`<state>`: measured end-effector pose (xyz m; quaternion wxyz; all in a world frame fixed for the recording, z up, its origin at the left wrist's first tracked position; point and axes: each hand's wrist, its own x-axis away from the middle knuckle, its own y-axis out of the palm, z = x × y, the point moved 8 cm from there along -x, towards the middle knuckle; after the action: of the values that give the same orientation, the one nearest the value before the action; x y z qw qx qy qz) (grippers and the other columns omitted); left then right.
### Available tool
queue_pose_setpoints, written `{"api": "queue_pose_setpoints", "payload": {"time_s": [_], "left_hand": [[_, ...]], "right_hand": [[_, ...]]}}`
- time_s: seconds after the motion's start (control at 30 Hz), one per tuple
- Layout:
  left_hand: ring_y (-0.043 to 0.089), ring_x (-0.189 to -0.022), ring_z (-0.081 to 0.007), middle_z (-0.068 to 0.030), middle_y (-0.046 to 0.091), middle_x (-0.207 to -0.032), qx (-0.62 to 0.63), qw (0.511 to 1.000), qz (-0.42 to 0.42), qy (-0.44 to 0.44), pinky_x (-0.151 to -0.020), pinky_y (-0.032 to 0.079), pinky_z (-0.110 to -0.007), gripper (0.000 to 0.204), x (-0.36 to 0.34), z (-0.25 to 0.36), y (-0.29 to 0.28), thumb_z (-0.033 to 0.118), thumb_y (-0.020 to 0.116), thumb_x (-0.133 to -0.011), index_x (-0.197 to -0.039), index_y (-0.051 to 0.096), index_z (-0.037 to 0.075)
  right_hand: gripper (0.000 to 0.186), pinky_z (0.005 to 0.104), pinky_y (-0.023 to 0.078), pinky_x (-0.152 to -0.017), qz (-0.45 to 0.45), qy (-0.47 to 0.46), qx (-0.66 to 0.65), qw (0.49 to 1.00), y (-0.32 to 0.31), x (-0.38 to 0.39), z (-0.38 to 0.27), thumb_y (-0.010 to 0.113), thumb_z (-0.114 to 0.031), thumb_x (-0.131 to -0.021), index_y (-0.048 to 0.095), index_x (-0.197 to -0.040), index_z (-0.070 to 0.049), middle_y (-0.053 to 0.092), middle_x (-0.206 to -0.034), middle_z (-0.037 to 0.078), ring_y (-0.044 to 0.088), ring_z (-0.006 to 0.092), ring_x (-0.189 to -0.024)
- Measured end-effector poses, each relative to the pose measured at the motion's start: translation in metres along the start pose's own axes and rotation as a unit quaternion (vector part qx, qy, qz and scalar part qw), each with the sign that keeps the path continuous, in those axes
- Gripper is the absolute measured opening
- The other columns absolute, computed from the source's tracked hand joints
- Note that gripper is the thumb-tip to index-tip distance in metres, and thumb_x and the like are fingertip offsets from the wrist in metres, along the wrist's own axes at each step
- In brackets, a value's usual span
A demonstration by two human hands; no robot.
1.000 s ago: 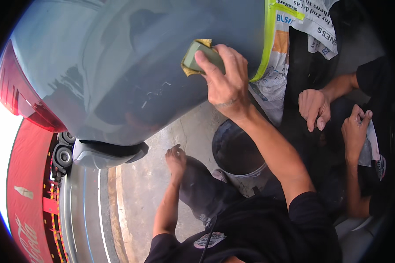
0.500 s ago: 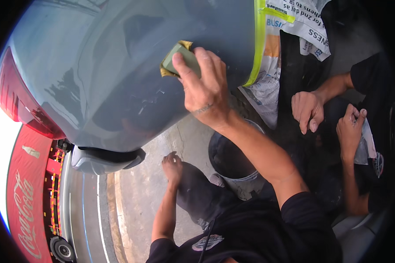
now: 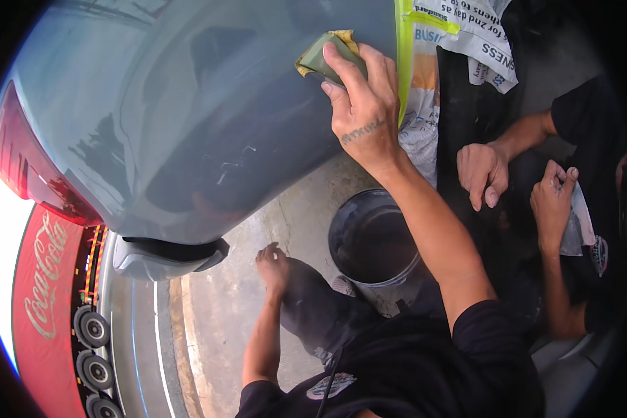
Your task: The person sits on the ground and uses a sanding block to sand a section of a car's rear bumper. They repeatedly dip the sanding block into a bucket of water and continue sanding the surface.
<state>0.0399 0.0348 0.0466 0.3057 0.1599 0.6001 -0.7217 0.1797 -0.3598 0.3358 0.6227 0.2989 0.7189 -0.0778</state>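
My right hand [image 3: 369,104] is closed around a green sanding block [image 3: 331,59] with yellowish sandpaper folded about it. The block lies against the grey car body panel [image 3: 209,118], close to the green masking tape [image 3: 405,63]. Light scratch marks show on the panel to the left of my wrist. My left hand [image 3: 272,266] rests beside my bent knee [image 3: 306,289], holding nothing, with its fingers loosely apart.
Below my right forearm stands a dark bucket [image 3: 373,237]. Newspaper [image 3: 425,97] masks the panel's right edge. At the right are a co-worker's hands [image 3: 484,171], one holding a pale sheet [image 3: 577,219]. A red tail light [image 3: 42,160] and a red truck [image 3: 45,292] are at the left.
My right hand has slid the sanding block up and to the right across the panel, nearer the tape. My left hand has barely moved. The red truck has shifted along the road.
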Motion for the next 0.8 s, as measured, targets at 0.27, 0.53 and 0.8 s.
{"api": "queue_pose_setpoints", "payload": {"time_s": [0.27,0.53,0.8], "left_hand": [[0.071,-0.105,-0.0378,-0.0179,0.079,-0.109,-0.011,1.0,-0.016,0.003,-0.097,0.052,-0.05,0.024,0.0,-0.009,-0.001,0.009,0.064,-0.094,-0.112,0.078,0.003],[0.071,-0.103,-0.0377,-0.0174,0.079,-0.107,-0.011,1.0,-0.006,0.008,-0.096,0.053,-0.05,0.021,-0.004,-0.007,-0.004,0.009,0.065,-0.093,-0.108,0.079,0.004],[0.071,-0.101,-0.0369,-0.0163,0.079,-0.105,-0.022,0.999,-0.037,0.008,-0.095,0.054,-0.049,0.022,-0.007,-0.005,0.002,0.009,0.064,-0.093,-0.109,0.079,0.004]], "right_hand": [[0.056,0.0493,0.051,-0.093,-0.034,0.027,-0.04,0.998,0.01,0.006,-0.018,0.082,0.0,-0.084,0.07,-0.139,-0.002,0.06,-0.123,0.024,0.06,0.0401,-0.105],[0.052,0.0516,0.048,-0.087,-0.029,-0.057,-0.073,0.995,0.026,0.014,-0.043,0.074,-0.002,-0.088,0.066,-0.139,-0.003,0.059,-0.121,0.023,0.059,0.0386,-0.105],[0.06,0.0526,0.05,-0.09,-0.018,-0.014,-0.069,0.997,0.029,0.022,-0.061,0.083,-0.001,-0.083,0.068,-0.141,-0.003,0.06,-0.126,0.025,0.061,0.0401,-0.107]]}}
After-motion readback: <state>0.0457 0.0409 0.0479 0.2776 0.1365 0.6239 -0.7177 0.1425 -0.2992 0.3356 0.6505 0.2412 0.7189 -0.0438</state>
